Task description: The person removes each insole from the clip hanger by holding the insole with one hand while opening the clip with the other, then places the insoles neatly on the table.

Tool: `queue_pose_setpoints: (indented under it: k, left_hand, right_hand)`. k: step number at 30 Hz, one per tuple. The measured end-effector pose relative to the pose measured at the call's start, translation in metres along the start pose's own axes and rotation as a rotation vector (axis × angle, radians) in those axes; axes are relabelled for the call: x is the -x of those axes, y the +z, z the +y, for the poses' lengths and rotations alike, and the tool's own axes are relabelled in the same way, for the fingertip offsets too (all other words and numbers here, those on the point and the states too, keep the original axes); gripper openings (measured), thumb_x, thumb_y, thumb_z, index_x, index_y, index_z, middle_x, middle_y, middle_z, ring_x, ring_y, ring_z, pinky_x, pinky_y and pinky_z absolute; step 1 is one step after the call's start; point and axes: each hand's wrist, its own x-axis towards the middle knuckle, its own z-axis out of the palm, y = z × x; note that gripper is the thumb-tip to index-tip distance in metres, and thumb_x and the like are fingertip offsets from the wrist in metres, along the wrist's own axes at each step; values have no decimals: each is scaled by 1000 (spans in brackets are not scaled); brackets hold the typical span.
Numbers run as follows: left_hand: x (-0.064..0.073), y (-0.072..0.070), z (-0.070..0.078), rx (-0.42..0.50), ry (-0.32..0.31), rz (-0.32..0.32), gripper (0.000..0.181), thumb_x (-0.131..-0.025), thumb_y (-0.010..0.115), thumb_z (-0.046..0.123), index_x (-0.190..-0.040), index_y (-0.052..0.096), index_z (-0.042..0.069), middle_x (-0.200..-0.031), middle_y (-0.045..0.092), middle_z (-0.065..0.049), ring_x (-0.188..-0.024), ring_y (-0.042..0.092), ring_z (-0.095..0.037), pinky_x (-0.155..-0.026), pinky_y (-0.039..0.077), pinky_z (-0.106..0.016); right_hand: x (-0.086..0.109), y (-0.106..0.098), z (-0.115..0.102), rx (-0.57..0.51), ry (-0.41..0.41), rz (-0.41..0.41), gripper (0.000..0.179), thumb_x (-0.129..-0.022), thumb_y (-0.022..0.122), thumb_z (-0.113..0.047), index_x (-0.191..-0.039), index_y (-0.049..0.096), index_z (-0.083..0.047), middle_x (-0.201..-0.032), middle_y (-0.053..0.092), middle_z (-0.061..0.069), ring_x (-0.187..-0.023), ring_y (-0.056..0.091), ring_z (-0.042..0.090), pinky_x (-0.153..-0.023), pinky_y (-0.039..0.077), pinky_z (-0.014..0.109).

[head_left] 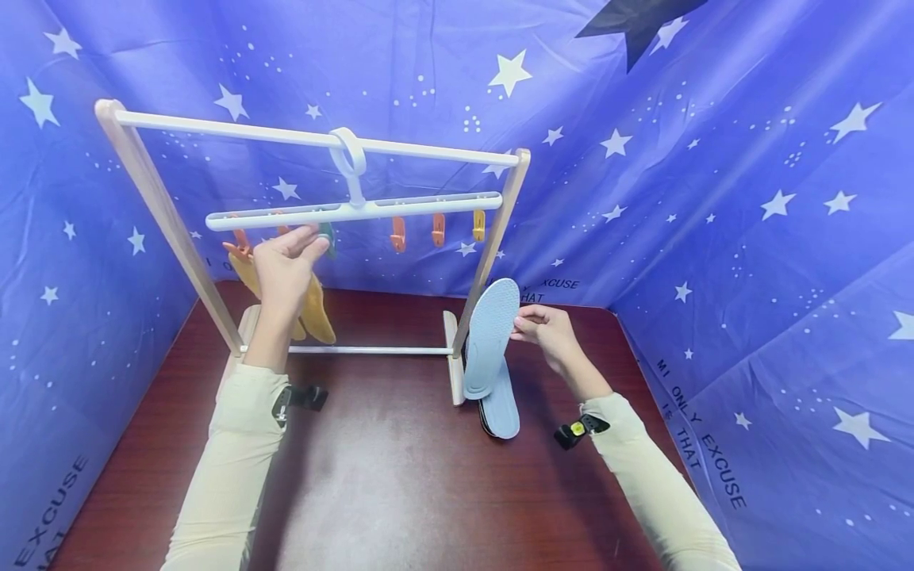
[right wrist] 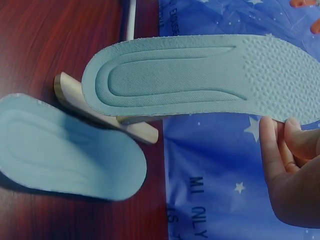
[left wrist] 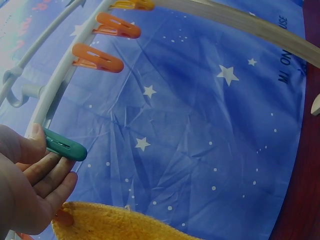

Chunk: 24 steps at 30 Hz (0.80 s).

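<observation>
The green clip, a slim, rounded plastic peg, hangs from the underside of the white hanger, just left of its hook, pinched near its upper end by the left hand. The pale blue insole is below the hanger's right end, apart from it, roughly upright with its top leaning right; the right hand pinches one edge of the dimpled forefoot, and the grooved heel points down.

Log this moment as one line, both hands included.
left hand: pinching green clip | right hand: holding pale-blue insole | second insole: on table | yellow cloth: hanging
</observation>
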Motion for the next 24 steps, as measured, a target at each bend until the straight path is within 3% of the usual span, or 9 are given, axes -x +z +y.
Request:
queue_pose_setpoints:
  k: [4,15,24]
  left_hand:
    - [0,0,0,2,-2,3,35,-92,75,8,-125,69,-5,-127,68,-20,-120,68,-25,-106,52,-25]
    - [-1,0,0,0,-27,-5,36,-92,75,9,-126,69,-3,-128,68,-19,-121,68,-22,-106,52,-24]
    - [-1,0,0,-14,-12,-10,35,-93,75,9,-125,69,-3,-126,69,-19,-119,69,-23,-104,53,-24]
  right_hand:
    - [0,-9,0,12,23,5,17,-96,55,14,-94,63,0,-75,72,-5,-71,71,9,-82,64,36]
    - [-7,-24,8,23,93,-22,22,-97,54,13,-89,65,-5,-73,69,-3,-70,68,9,-78,65,29]
    - [-16,-29,11,113,189,-38,8,-97,55,12,-103,59,11,-72,67,-1,-68,70,9,-74,64,26]
